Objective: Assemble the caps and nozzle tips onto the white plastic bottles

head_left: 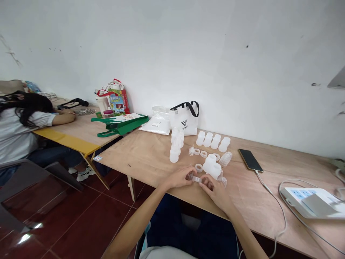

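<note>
My left hand is closed around a small clear plastic piece near the table's front edge; the fingers partly cover it. Between my two hands is a translucent screw ring, pinched by my right hand. Just beyond them another ring lies flat. A pile of frosted white waisted bottles lies by my right hand, with a clear dome cap behind. More rings and a clear nipple-shaped part sit farther back.
Frosted bottles stand in a row at the back and in a group at left. A white bag, phone with cable and white box share the table. A person leans on the left table.
</note>
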Demonstrator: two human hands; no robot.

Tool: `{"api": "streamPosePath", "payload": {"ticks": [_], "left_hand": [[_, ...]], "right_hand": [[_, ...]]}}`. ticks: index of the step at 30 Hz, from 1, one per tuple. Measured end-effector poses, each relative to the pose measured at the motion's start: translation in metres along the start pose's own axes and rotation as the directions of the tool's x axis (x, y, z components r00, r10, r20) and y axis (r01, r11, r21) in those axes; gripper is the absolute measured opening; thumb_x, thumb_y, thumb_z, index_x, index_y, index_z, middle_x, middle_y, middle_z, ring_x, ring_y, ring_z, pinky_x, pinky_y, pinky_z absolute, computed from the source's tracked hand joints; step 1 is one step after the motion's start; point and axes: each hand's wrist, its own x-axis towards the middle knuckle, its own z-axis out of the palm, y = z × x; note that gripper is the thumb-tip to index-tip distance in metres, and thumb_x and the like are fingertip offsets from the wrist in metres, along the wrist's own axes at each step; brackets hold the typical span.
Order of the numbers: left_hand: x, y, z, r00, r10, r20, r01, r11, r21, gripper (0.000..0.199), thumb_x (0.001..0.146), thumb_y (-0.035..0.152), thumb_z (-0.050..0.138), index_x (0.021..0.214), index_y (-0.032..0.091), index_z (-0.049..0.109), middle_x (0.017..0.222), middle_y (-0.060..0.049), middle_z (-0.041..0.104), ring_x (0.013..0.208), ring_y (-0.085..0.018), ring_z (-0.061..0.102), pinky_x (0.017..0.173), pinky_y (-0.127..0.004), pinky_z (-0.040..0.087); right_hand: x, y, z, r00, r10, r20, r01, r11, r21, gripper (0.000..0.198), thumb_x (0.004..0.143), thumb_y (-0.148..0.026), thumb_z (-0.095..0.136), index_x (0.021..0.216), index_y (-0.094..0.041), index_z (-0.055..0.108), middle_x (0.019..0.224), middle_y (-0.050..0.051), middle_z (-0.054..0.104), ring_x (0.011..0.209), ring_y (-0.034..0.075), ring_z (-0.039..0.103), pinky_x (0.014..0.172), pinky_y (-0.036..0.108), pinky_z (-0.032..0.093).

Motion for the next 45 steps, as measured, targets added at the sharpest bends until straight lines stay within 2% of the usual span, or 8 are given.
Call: {"api": "streamPosePath", "payload": {"ticks": [5,9,16,28,34,37,41,45], "left_hand": [[0.003,-0.007,0.008,0.994,-0.040,-0.097,0.050,0.994,0.099,0.027,0.089,0.032,0.067,0.113,0.023,0.061,0.124,-0.005,0.064,0.119,-0.026,0.054,0.106,-0.041,0.034],[0.003,-0.009,0.012,0.995,-0.018,-0.097,0.033,0.987,0.156,0.028,0.093,0.032,0.062,0.120,0.026,0.061,0.132,-0.004,0.064,0.127,-0.026,0.052,0.108,-0.041,0.032],[0.007,0.000,0.022,0.997,0.011,-0.079,0.001,0.988,0.154,0.029,0.096,0.034,0.058,0.126,0.030,0.060,0.134,-0.002,0.065,0.129,-0.025,0.052,0.108,-0.041,0.033],[0.010,-0.009,0.026,0.987,-0.024,-0.157,0.052,0.984,0.173,0.035,0.101,0.042,0.053,0.133,0.027,0.052,0.135,-0.005,0.061,0.129,-0.025,0.052,0.109,-0.040,0.033],[0.011,-0.013,0.026,0.984,-0.003,-0.177,0.027,0.991,0.133,0.037,0.101,0.040,0.055,0.135,0.028,0.052,0.132,-0.005,0.061,0.123,-0.024,0.055,0.109,-0.040,0.037],[0.011,-0.014,0.027,0.982,-0.011,-0.188,0.031,0.994,0.105,0.038,0.100,0.040,0.057,0.135,0.027,0.053,0.126,-0.006,0.062,0.116,-0.024,0.058,0.106,-0.039,0.041],[0.011,-0.017,0.028,0.974,-0.035,-0.225,0.046,0.998,0.043,0.035,0.099,0.033,0.056,0.134,0.026,0.053,0.126,-0.007,0.062,0.106,-0.022,0.061,0.099,-0.037,0.046],[0.012,-0.018,0.029,0.972,-0.034,-0.233,0.034,0.999,-0.001,0.034,0.098,0.030,0.057,0.132,0.025,0.054,0.126,-0.007,0.062,0.104,-0.022,0.061,0.097,-0.037,0.048]], "right_hand": [[0.001,0.001,0.001,0.999,-0.021,-0.040,0.021,1.000,-0.011,0.032,0.097,-0.056,0.053,0.102,-0.025,0.062,0.069,-0.003,0.063,0.055,0.015,0.056,0.058,0.029,0.046],[-0.001,0.000,0.004,0.998,-0.023,-0.064,0.021,0.999,-0.033,0.037,0.097,-0.060,0.051,0.101,-0.025,0.062,0.067,-0.003,0.063,0.054,0.016,0.058,0.057,0.029,0.048],[-0.009,-0.001,0.001,0.991,-0.023,-0.132,0.015,0.998,-0.060,0.034,0.101,-0.055,0.046,0.109,-0.026,0.061,0.062,-0.004,0.059,0.052,0.017,0.055,0.058,0.030,0.047],[-0.012,-0.002,0.003,0.985,-0.098,-0.145,0.076,0.985,-0.152,0.028,0.104,-0.046,0.044,0.099,-0.025,0.062,0.062,-0.004,0.060,0.054,0.017,0.057,0.060,0.029,0.044],[-0.021,-0.006,-0.014,0.876,-0.254,-0.410,0.149,0.951,-0.271,0.036,0.102,-0.042,0.047,0.081,-0.022,0.068,0.055,-0.001,0.055,0.047,0.013,0.046,0.055,0.029,0.037],[-0.017,-0.001,-0.044,0.857,-0.176,-0.485,0.044,0.962,-0.270,0.036,0.099,-0.047,0.048,0.081,-0.021,0.066,0.053,-0.003,0.049,0.047,0.013,0.045,0.053,0.028,0.036],[-0.013,0.009,-0.080,0.976,0.057,-0.208,-0.100,0.974,-0.203,0.041,0.094,-0.051,0.054,0.122,-0.022,0.063,0.063,-0.004,0.053,0.055,0.017,0.054,0.054,0.028,0.042],[-0.016,0.021,-0.086,0.991,0.105,0.078,-0.096,0.989,-0.108,0.070,0.090,-0.050,0.061,0.154,-0.028,0.040,0.109,0.007,0.072,0.091,0.026,0.070,0.079,0.039,0.056]]}}
